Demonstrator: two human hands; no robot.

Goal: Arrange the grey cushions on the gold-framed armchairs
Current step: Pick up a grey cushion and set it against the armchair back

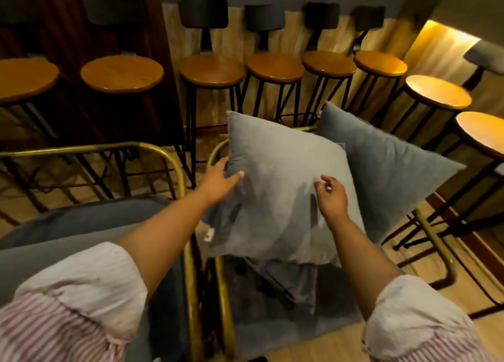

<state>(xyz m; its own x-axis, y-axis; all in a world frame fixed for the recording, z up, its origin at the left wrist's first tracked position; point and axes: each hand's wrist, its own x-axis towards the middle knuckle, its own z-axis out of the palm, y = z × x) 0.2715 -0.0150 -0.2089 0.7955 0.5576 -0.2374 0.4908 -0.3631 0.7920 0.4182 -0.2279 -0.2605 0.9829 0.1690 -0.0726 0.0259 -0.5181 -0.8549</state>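
Left hand (pixel 221 180) grips the edge of a soft square grey cushion (pixel 281 198) propped on the gold tube armchair (pixel 433 240). Right hand (pixel 332 199) curls loosely at its creased face; grip unclear.

The gold-framed armchair (pixel 433 240) holds a front grey cushion (pixel 283 192) overlapping a rear grey cushion (pixel 390 170).

Front cushion (pixel 283 192): grey cloth, matt, softly creased. Small pale label (pixel 209 234) seen at its lower left edge.
Rear cushion (pixel 387 165): same matt grey cloth.
Armchair frames (pixel 191 266): metal tube, gold-coloured, dull sheen.
Seat pad (pixel 81 225): matt grey-blue cloth.
Stool seats (pixel 212 69): wood, glossy varnish.
Stool legs (pixel 191 116): black metal, matt.
Sleeves (pixel 68 307): thin striped cloth, crumpled.
Floor (pixel 313 348): wood-look, smooth.
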